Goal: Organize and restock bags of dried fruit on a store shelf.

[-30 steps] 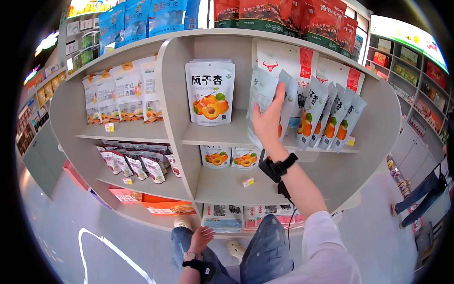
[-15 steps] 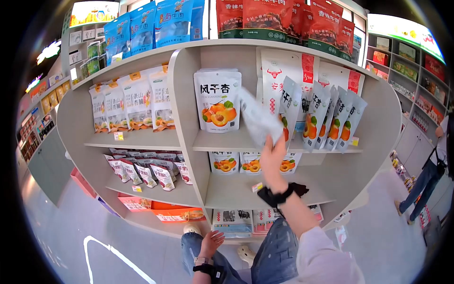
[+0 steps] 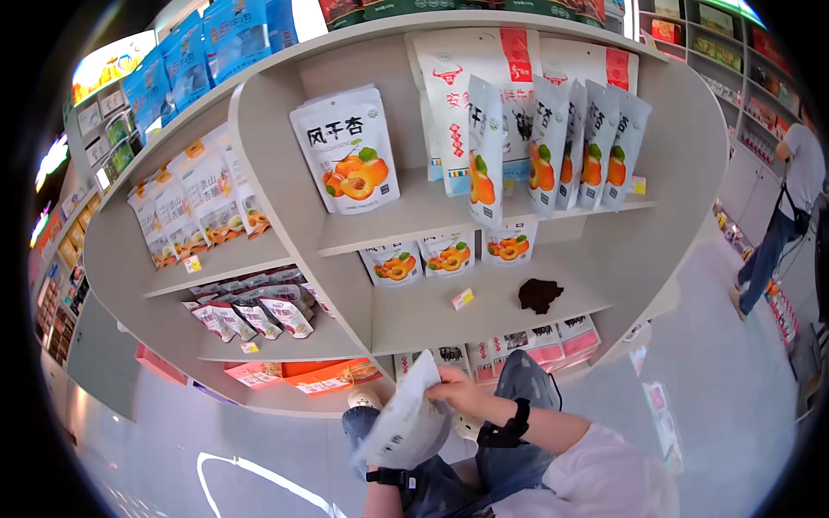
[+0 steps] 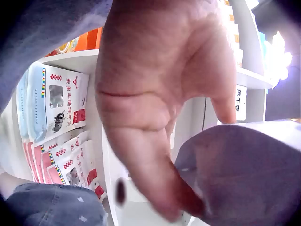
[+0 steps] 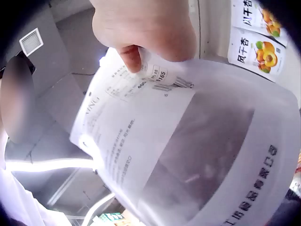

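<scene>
My right hand [image 3: 459,393] pinches a white stand-up dried apricot pouch [image 3: 406,423] by its edge, low in front of the shelf. In the right wrist view, the pouch's printed back [image 5: 122,132] and a see-through window show, with a thumb or finger [image 5: 132,61] of that hand pressed on the printed side. The pouch hides my left hand in the head view. In the left wrist view, my left hand [image 4: 150,80] has its thumb and fingers spread, fingertips right at the edge of the pouch [image 4: 244,165].
A curved shelf unit [image 3: 345,293] stands ahead. Similar apricot pouches [image 3: 350,160] fill its middle levels, beside large white beef bags [image 3: 445,95]. A dark crumpled item [image 3: 541,295] lies on the lower shelf. Another person [image 3: 781,207] stands at the right.
My right hand has brought the pouch from the upper shelf down and back to the front of my body, where it meets my left hand. The head view has tilted.
</scene>
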A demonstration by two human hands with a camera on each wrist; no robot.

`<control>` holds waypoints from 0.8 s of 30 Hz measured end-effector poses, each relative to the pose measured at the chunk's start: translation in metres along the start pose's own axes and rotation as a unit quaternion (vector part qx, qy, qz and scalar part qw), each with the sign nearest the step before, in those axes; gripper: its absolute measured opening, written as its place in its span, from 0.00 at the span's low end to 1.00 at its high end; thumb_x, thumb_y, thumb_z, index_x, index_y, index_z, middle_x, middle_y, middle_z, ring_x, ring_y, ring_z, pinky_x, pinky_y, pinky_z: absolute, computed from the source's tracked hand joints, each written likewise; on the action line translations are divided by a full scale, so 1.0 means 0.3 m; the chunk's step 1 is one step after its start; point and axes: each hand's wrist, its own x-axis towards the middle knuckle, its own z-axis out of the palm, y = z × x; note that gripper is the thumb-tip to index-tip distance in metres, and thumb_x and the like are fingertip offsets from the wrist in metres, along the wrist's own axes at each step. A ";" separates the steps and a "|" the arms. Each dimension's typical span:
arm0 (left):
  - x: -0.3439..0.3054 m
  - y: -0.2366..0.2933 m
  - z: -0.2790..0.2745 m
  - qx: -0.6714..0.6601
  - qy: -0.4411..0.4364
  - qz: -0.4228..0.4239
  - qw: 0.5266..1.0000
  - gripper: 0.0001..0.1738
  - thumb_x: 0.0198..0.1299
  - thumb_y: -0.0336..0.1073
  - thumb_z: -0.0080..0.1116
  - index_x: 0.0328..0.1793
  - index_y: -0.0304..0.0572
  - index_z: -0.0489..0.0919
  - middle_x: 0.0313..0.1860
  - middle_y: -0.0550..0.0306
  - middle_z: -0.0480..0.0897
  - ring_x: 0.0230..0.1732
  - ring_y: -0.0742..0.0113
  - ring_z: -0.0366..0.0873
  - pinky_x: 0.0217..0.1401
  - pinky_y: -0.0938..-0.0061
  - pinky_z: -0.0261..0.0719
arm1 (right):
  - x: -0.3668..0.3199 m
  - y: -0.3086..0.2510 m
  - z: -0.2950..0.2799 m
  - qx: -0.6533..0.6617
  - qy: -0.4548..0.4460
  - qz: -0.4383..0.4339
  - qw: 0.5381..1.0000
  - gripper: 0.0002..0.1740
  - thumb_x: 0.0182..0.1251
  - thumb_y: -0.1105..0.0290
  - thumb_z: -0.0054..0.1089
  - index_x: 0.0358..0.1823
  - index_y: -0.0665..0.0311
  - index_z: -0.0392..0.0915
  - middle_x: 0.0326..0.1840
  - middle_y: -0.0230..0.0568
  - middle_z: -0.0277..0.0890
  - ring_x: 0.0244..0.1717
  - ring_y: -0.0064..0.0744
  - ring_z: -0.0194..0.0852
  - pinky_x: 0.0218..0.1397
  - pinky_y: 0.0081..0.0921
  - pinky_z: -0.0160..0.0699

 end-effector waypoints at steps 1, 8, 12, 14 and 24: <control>0.011 -0.018 -0.037 0.019 -0.018 -0.033 0.999 0.31 0.60 0.54 0.41 0.63 0.41 0.59 0.60 0.53 0.66 0.60 0.60 0.63 0.62 0.63 0.60 | 0.000 0.007 -0.001 0.043 -0.011 0.014 0.999 0.11 0.53 0.77 0.47 0.39 0.69 0.72 0.29 0.36 0.74 0.27 0.22 0.70 0.32 0.18 0.68; -0.006 -0.007 0.094 0.018 -0.035 -0.006 0.999 0.35 0.53 0.50 0.55 0.63 0.40 0.59 0.59 0.57 0.67 0.59 0.60 0.64 0.63 0.63 0.59 | 0.068 0.040 -0.051 0.243 -0.076 -0.045 0.966 0.11 0.59 0.67 0.44 0.21 0.63 0.67 0.19 0.38 0.69 0.21 0.24 0.66 0.24 0.18 0.64; 0.009 -0.013 0.089 0.107 -0.037 0.033 0.993 0.41 0.49 0.58 0.53 0.64 0.43 0.58 0.60 0.57 0.66 0.59 0.57 0.64 0.62 0.60 0.60 | 0.093 -0.007 -0.078 0.185 0.046 -0.004 0.982 0.07 0.61 0.67 0.46 0.34 0.62 0.70 0.35 0.33 0.69 0.40 0.20 0.65 0.40 0.17 0.66; 0.043 -0.012 0.098 0.101 0.001 0.066 0.993 0.41 0.49 0.57 0.54 0.64 0.42 0.58 0.60 0.55 0.66 0.59 0.56 0.64 0.62 0.59 0.60 | 0.060 -0.050 -0.102 0.153 0.058 0.011 0.986 0.09 0.62 0.67 0.45 0.40 0.62 0.69 0.38 0.33 0.68 0.42 0.19 0.65 0.43 0.18 0.67; 0.087 0.016 0.221 -0.090 0.020 0.141 0.986 0.38 0.47 0.40 0.61 0.64 0.44 0.57 0.61 0.56 0.65 0.62 0.56 0.61 0.63 0.58 0.59 | -0.210 0.066 -0.337 -0.207 0.036 0.148 0.966 0.23 0.57 0.72 0.48 0.56 0.63 0.60 0.49 0.42 0.69 0.26 0.21 0.71 0.24 0.16 0.70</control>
